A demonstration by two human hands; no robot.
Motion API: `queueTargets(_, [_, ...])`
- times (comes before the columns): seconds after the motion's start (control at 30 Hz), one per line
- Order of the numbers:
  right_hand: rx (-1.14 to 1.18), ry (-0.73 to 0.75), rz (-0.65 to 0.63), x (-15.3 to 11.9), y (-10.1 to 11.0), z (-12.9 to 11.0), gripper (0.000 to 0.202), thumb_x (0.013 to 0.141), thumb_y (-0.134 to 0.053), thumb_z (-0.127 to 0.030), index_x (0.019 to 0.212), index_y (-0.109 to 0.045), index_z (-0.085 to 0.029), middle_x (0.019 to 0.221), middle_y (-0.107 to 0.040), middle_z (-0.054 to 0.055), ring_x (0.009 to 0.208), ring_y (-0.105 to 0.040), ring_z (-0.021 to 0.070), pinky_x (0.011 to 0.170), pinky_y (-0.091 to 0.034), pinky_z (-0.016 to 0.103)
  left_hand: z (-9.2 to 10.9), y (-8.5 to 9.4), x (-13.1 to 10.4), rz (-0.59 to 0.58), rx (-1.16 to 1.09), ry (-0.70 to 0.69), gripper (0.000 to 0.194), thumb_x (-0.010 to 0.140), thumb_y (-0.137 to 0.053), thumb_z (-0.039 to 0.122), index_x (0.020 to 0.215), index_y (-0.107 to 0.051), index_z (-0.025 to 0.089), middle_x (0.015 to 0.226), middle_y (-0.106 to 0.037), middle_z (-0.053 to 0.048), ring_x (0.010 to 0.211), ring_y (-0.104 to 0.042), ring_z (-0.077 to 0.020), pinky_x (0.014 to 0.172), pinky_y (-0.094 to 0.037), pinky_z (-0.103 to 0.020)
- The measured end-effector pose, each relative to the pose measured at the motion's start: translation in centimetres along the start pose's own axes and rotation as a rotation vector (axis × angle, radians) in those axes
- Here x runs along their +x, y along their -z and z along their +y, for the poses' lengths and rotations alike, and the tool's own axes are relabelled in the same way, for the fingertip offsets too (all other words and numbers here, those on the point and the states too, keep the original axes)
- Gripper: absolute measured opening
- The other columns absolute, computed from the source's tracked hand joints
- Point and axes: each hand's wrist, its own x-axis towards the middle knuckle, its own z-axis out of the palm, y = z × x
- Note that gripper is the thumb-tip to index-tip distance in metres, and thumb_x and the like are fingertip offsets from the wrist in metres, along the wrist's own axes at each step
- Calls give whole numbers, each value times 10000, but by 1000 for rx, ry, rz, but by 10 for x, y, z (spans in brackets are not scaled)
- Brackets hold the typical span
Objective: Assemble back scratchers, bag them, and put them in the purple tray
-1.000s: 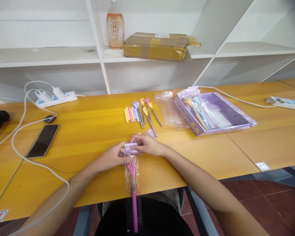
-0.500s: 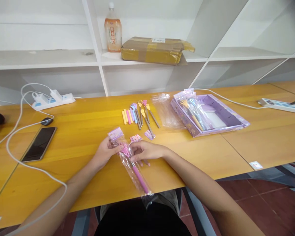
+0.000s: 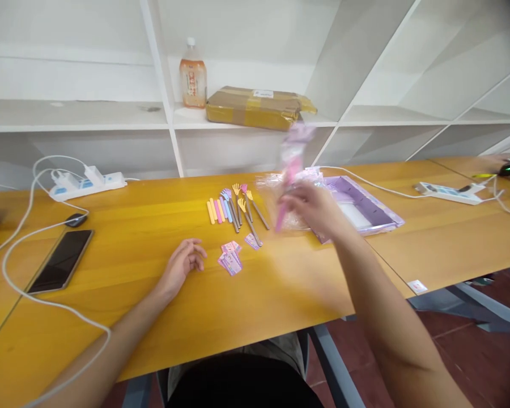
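Note:
My right hand (image 3: 308, 204) is closed around a pink back scratcher (image 3: 293, 164) in a clear bag with a purple header, raised near the purple box (image 3: 368, 226) and smeared by motion. On the table my left hand (image 3: 185, 260) rests with its fingers loosely bent and apart, holding nothing. Small printed cards (image 3: 230, 260) lie to its right. Beyond them are several back scratchers (image 3: 238, 209) with hand-shaped heads and metal rods, beside a row of coloured handles (image 3: 219, 210). Clear plastic bags (image 3: 267, 184) lie left of the box, whose contents my right hand partly hides.
A phone (image 3: 63, 260) and a white cable (image 3: 51, 297) lie at the left, near a power strip (image 3: 91, 186). Another power strip (image 3: 448, 192) is at the right. The shelf behind holds an orange drink bottle (image 3: 192, 79) and a taped carton (image 3: 255, 107).
My right hand has carried the bagged back scratcher up and right toward the box. My left hand has let go of it and stayed on the table. The view has shifted slightly right.

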Motion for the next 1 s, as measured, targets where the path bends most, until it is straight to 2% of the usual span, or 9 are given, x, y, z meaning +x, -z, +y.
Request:
queueTargets(0.13, [-475, -221, 589, 6, 90, 21, 288, 1012, -570, -267, 1280, -623, -179, 1059, -805, 119, 953, -704, 251, 838, -471, 349, -6, 1, 0, -19, 76, -6, 419, 957, -650, 563, 1146, -586, 195, 895, -710, -17, 592, -615, -139, 619, -451, -292])
queueTargets(0.2, [-647, -317, 595, 9, 117, 39, 320, 1039, -514, -239, 1338, -598, -163, 1141, -795, 161, 1027, -693, 266, 851, -451, 360, -8, 2, -1, -34, 100, -2, 423, 965, -640, 575, 1152, -586, 199, 915, -710, -16, 597, -621, -136, 627, -455, -293])
queueTargets(0.27, [-765, -435, 337, 12, 123, 60, 289, 1055, -452, -188, 1247, -659, -128, 1135, -777, 211, 991, -694, 248, 829, -441, 351, -8, 3, -1, -44, 115, -4, 429, 968, -636, 582, 1160, -585, 201, 928, -707, -16, 605, -627, -136, 634, -463, -295])
queueTargets(0.33, [-831, -516, 28, 14, 111, 81, 264, 1013, -472, -96, 1067, -730, -84, 1037, -764, 241, 919, -702, 227, 815, -441, 336, -8, 3, -1, -47, 126, -10, 442, 962, -640, 591, 1163, -583, 201, 927, -703, -14, 605, -627, -136, 633, -469, -295])
queueTargets(0.47, [-891, -566, -84, 10, 72, 109, 147, 915, -637, -77, 995, -748, -24, 962, -737, 271, 984, -714, 296, 888, -472, 360, -8, 4, -1, -73, 162, -15, 453, 972, -619, 607, 1169, -581, 201, 926, -695, -12, 610, -628, -134, 640, -484, -295])
queueTargets(0.63, [-959, -610, -34, -1, 59, 115, 410, 1021, -568, -263, 1302, -640, 27, 1267, -629, 371, 1088, -702, 363, 916, -510, 438, -9, 3, -1, -93, 208, -29, 454, 976, -610, 610, 1169, -583, 200, 922, -692, -13, 604, -630, -136, 633, -487, -297])
queueTargets(0.73, [-977, -519, 72, 3, 54, 101, 397, 1062, -476, -267, 1336, -620, -18, 1322, -620, 324, 1084, -705, 341, 881, -505, 406, -10, 4, -1, -101, 218, -33, 447, 982, -600, 605, 1174, -581, 202, 924, -690, -10, 612, -633, -138, 635, -486, -298])
queueTargets(0.9, [-754, -288, 265, 22, 21, 63, 284, 1046, -515, -378, 1023, -696, -161, 1074, -740, 168, 891, -681, 267, 750, -440, 335, -11, 6, 0, -102, 237, -35, 443, 975, -600, 603, 1172, -579, 207, 908, -682, -2, 610, -626, -137, 628, -470, -292])
queueTargets(1.0, [-601, -220, 335, 30, -10, 53, 157, 972, -582, -324, 917, -646, -191, 923, -740, 115, 811, -644, 245, 681, -373, 316, -12, 7, 1, -104, 248, -35, 436, 973, -604, 597, 1173, -577, 211, 908, -676, 2, 616, -618, -135, 628, -466, -289])
